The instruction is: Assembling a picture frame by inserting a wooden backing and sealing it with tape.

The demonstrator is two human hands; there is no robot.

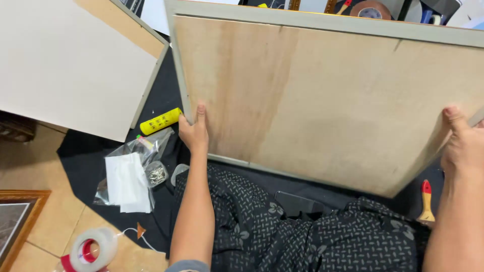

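Note:
A large picture frame with a plywood backing (327, 95) is held up over my lap, its back side facing me, edged by a pale grey border. My left hand (194, 132) grips its lower left edge, thumb and fingers pressed on the wood. My right hand (461, 143) holds the right edge, thumb on the backing. My lap in dark patterned fabric (302, 231) lies under the frame.
A white board (70, 65) lies at upper left on black cloth. Near it are a yellow tube (160, 121), a plastic bag with white paper (128, 179), a tape roll (93, 249), a wooden-handled tool with a red tip (426, 201) and a gilt frame corner (17, 221).

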